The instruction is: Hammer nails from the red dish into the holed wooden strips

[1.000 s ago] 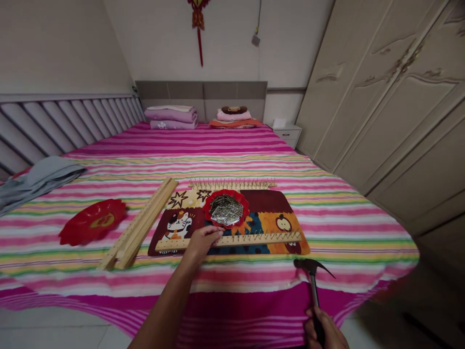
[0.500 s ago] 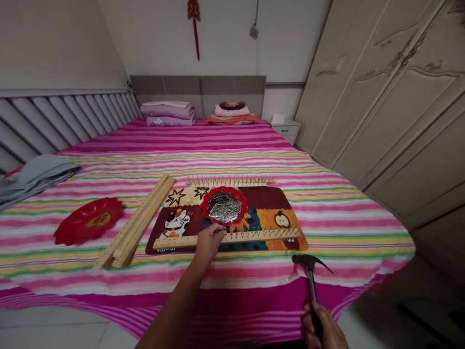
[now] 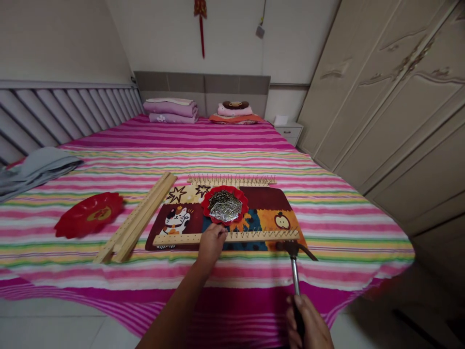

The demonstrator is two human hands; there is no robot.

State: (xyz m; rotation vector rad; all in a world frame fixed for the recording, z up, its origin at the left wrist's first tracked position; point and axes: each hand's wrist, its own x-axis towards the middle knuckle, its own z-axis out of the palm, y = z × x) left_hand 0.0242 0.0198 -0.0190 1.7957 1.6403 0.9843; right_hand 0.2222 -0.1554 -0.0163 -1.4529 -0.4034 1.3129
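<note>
A wooden strip (image 3: pixel 254 237) lies across a patterned mat, with nails standing along its right part and bare holes at the left. My left hand (image 3: pixel 211 242) is closed at its middle, fingertips pinched at the end of the nail row on what looks like a nail, mostly hidden by the fingers. In my right hand (image 3: pixel 308 320) is the dark handle of a claw hammer (image 3: pixel 295 266). The hammer head is blurred, close to the near side of the strip's right end. Just behind my left hand, a red scalloped dish (image 3: pixel 205 209) holds a heap of loose nails (image 3: pixel 225 206).
Behind the mat (image 3: pixel 261 198) sits another strip full of upright nails (image 3: pixel 232 181). Left of it lie bare wooden strips (image 3: pixel 145 213) and a red plate (image 3: pixel 78 218). Everything rests on a striped bedspread (image 3: pixel 337 213); grey cloth (image 3: pixel 47 167) lies far left.
The hammer in my right hand has moved up and left, towards the strip. My left hand stays pinched at about the same spot on the strip. The view has shifted slightly.
</note>
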